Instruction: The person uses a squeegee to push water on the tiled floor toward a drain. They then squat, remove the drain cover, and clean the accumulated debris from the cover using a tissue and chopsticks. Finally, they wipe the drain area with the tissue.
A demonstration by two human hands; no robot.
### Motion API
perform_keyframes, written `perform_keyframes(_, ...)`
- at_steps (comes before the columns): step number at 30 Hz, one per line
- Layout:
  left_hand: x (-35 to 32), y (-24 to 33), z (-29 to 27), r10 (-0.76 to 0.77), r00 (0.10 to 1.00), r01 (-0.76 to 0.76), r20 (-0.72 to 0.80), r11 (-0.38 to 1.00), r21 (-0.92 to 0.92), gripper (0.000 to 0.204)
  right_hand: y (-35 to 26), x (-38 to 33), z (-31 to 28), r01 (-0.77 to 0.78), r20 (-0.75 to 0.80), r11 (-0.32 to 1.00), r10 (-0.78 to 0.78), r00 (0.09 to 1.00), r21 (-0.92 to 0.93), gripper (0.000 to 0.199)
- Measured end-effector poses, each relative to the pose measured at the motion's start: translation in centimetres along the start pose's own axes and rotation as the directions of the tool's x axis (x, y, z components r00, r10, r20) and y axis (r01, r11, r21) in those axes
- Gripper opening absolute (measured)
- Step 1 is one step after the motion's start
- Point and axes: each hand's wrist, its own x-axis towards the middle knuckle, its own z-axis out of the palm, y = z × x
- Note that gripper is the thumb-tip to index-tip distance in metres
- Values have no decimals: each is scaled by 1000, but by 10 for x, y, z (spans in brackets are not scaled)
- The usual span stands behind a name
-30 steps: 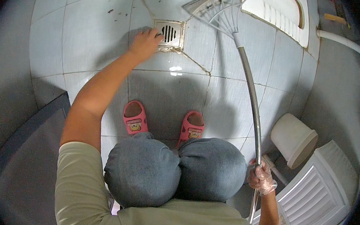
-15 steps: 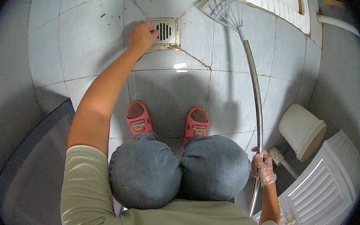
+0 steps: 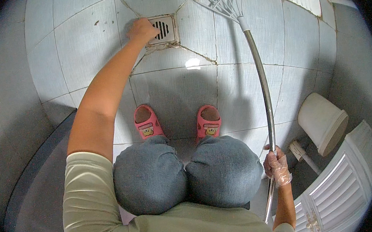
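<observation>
The right hand [image 3: 277,165] wraps snugly round the silver pole [image 3: 263,82] — likely to steady it. The left hand [image 3: 142,30] curls at the drain cover [image 3: 163,30] — I can't tell its grip.

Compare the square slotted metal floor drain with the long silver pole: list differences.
The square slotted metal floor drain is flat and compact; the long silver pole ends in a grey fan-shaped ribbed head. The drain lies in pale tiles, the bare left hand at its edge; the pole is gripped by the right hand in clear plastic. Both have openings.
</observation>
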Motion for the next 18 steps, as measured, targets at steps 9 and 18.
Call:
perform_keyframes(9,-16,-1,-1,105,978,-88,-182,991,103,41,4,3,-3,28,-14,1000,-28,1000,-5,44)
perform_keyframes(18,-68,-57,-23,293,893,-279,-342,956,91,54,9,10,-10,60,17,998,-60,998,11,43)
